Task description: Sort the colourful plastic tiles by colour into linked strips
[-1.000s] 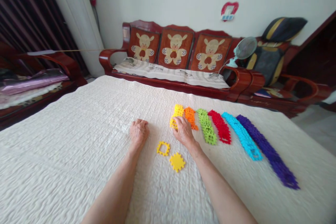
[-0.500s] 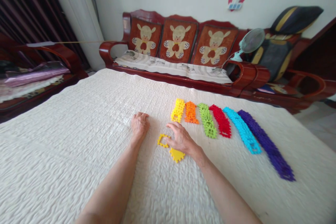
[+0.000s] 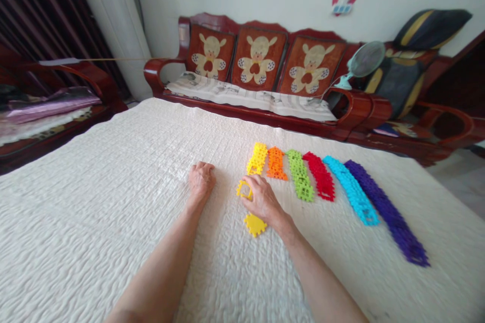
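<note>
In my right hand [image 3: 261, 199] is a yellow square frame-shaped interlocking block [image 3: 239, 189], pinched between thumb and fingers just below the strip of bright yellow blocks [image 3: 258, 155]. A solid yellow interlocking block [image 3: 255, 225] with toothed edges lies flat on the white quilted cover [image 3: 220, 272], under my right wrist. Off to the left, my left hand [image 3: 201, 179] rests on the cover with its fingers curled in, and nothing shows in it. To the right of the yellow strip lie an orange strip [image 3: 276, 164] and a lime green strip [image 3: 300, 176].
Red [image 3: 320, 176], light blue [image 3: 352, 189] and purple strips [image 3: 386, 212] of blocks fan out on the right. Beyond the cover's far edge stands a wooden sofa [image 3: 242, 111] with bear cushions [image 3: 257, 55]. A small fan [image 3: 366, 59] is at the sofa's right arm.
My right hand has closed on the yellow frame block and slid it away from me and slightly right, toward the yellow strip. My left hand has stayed in place.
</note>
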{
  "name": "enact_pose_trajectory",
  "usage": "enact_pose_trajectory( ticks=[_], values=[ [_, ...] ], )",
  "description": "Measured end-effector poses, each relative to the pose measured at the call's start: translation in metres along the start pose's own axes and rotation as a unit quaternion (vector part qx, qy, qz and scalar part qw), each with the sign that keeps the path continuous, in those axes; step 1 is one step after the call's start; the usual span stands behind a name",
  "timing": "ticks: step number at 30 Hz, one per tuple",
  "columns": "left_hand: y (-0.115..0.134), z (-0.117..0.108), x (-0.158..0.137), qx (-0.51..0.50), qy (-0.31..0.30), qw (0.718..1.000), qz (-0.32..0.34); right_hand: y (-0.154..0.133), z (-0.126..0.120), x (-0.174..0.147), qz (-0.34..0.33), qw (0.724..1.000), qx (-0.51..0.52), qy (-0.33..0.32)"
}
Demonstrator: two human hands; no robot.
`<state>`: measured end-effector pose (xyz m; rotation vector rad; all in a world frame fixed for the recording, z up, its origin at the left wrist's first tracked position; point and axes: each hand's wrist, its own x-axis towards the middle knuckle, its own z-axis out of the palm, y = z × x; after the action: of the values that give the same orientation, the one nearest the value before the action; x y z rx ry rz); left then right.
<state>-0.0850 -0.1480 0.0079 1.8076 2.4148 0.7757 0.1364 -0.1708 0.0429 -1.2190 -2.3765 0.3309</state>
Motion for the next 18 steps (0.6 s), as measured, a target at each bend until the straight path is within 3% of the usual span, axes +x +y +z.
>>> enact_pose_trajectory(
  ticks=[4, 11, 18],
  values=[
    [0.001, -0.001, -0.001, -0.001, 0.001, 1.000, 0.001, 0.021, 0.000, 0.010, 0.014, 0.996, -0.036, 0.075],
    [-0.001, 0.001, -0.001, 0.000, 0.008, 1.000, 0.007, 0.035, 0.001, 0.023, 0.020, 0.992, -0.085, 0.089],
    [-0.005, 0.005, 0.002, 0.005, 0.010, 1.000, 0.010, 0.035, 0.007, 0.010, 0.015, 0.988, -0.071, 0.134]
  ],
)
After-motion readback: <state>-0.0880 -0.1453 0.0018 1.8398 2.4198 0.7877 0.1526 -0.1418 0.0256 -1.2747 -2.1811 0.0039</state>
